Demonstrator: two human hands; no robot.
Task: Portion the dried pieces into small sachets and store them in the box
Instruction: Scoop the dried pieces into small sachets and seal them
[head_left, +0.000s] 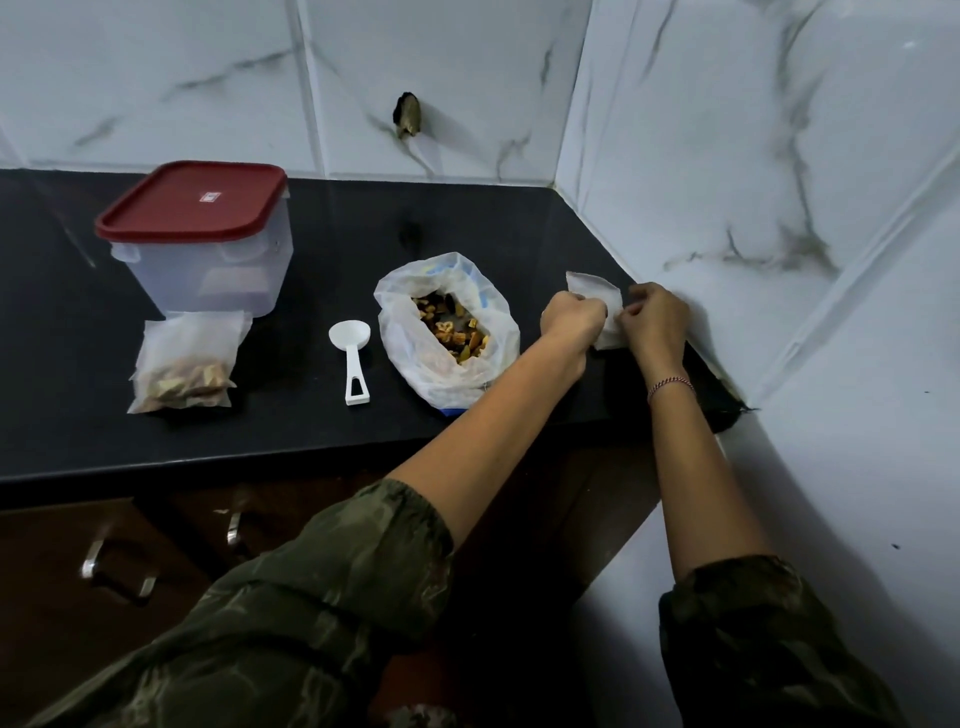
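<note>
Glossy black stone counter (311, 431), glossy marbled wall tiles (727, 130), translucent plastic box (208, 270), thin crinkled plastic bag (498, 343)

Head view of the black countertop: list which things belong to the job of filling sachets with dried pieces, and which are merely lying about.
Belong to the job: open white plastic bag of dried pieces; white plastic scoop; empty white sachet; filled translucent sachet; clear plastic box with red lid.
Just there: dark hole in the marble wall tile; metal cabinet handles.
</note>
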